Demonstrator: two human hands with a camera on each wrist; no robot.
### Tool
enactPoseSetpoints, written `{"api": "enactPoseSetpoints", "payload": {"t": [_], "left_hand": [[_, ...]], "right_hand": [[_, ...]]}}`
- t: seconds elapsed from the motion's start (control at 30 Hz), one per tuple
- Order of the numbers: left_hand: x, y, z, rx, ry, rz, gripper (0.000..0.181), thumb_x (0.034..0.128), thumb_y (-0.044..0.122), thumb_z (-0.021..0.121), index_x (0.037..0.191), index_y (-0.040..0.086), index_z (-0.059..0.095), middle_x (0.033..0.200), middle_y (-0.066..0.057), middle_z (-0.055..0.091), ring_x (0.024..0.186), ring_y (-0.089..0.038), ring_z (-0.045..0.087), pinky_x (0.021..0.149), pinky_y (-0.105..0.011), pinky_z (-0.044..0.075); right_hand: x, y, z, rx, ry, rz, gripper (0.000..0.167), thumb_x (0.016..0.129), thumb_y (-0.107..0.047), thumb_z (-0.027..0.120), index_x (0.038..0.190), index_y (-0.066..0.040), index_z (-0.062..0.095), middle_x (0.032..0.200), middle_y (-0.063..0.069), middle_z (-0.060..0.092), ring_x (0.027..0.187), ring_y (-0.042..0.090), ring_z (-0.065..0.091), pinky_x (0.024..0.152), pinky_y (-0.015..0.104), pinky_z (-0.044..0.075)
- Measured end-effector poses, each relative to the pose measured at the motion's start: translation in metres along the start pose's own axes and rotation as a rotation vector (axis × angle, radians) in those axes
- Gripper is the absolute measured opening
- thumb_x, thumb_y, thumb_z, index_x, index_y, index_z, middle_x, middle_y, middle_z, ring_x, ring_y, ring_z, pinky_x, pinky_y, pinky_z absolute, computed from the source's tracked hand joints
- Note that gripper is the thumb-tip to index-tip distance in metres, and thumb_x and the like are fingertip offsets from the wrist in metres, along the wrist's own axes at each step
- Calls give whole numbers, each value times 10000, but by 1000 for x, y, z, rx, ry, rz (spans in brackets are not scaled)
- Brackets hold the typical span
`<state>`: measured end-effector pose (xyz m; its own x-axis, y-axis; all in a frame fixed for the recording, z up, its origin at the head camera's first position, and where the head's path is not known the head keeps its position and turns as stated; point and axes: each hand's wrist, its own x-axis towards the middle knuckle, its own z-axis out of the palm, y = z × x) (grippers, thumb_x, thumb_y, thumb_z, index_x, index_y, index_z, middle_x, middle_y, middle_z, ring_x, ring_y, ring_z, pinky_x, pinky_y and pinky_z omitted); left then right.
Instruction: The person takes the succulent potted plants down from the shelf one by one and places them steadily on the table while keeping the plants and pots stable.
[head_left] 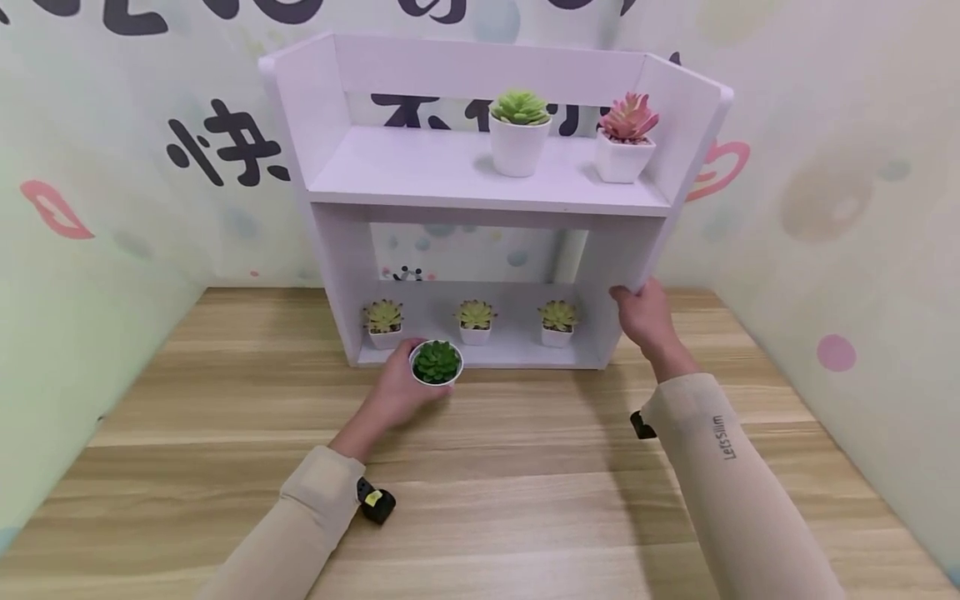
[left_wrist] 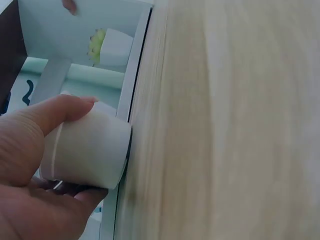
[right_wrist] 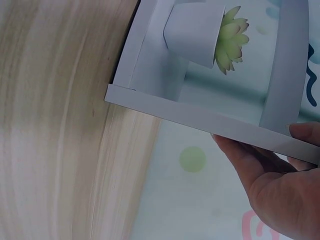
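Note:
My left hand (head_left: 401, 387) grips a round white pot with a dark green succulent (head_left: 437, 362), in front of the lower shelf's front edge. In the left wrist view, thumb and fingers wrap the white pot (left_wrist: 92, 147). My right hand (head_left: 647, 317) holds the right side panel of a white two-tier shelf (head_left: 480, 200), thumb inside and fingers outside, as the right wrist view also shows. On the lower tier stand three small yellow-green succulents in white pots: left (head_left: 385, 323), middle (head_left: 475, 322) and right (head_left: 557, 323).
On the upper tier, a light green succulent (head_left: 521, 133) in a round pot and a pink succulent (head_left: 627, 140) in a square pot stand toward the right. The shelf stands at the back of a wood-grain table (head_left: 517, 483), with printed walls (head_left: 825, 208) behind and beside it.

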<state>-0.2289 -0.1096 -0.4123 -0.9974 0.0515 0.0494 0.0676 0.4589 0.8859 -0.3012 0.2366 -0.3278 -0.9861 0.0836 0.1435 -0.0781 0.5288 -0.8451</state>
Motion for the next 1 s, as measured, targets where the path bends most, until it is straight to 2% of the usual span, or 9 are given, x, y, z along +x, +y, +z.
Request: {"api": "enactPoseSetpoints", "payload": {"t": [0.13,0.33,0.5,0.8,0.9,1.0], "left_hand": [[-1,-4,-1,1,35,-13,834,754,114,869,1428,-72,415,1412,-270,533,1321,-408,528,1156,-527,421],[-5,-8,-1,15,25,-32,838,760,131,867,1434,-69,411,1414,-270,536,1327,-405,531,1157,-522,423],[-5,-4,1,17,38,-18,859,754,108,861,1448,-59,384,1425,-282,518,1340,-419,518,1166,-533,410],[-8,2,6,79,9,9,1114,724,178,912,1577,7,216,1521,-276,408,1392,-423,456,1181,-542,389],[-12,8,2,110,34,33,1137,738,272,912,1586,13,199,1516,-272,406,1388,-426,452,1168,-557,399],[-17,16,-9,146,71,62,1113,792,349,869,1593,15,172,1530,-268,400,1412,-429,428,1170,-570,391]], "right_hand": [[-1,-3,2,12,4,-6,487,1008,-124,463,1444,88,417,1460,299,495,1325,421,501,1135,576,421],[-7,-2,2,15,-22,17,503,1014,-116,444,1470,88,380,1485,299,470,1347,426,483,1148,586,404],[-5,-2,0,1,-22,1,507,1017,-136,445,1472,79,382,1485,305,469,1349,446,486,1141,598,410],[-12,6,-4,-33,-22,-6,518,1016,-137,428,1483,81,370,1485,310,464,1334,439,486,1116,594,423],[-9,4,-4,-42,-20,-6,519,1015,-143,429,1481,78,377,1487,306,465,1332,438,486,1116,594,422],[-4,0,-1,-45,-22,-10,515,1013,-150,431,1478,68,387,1489,295,468,1333,432,487,1118,589,422]]}}
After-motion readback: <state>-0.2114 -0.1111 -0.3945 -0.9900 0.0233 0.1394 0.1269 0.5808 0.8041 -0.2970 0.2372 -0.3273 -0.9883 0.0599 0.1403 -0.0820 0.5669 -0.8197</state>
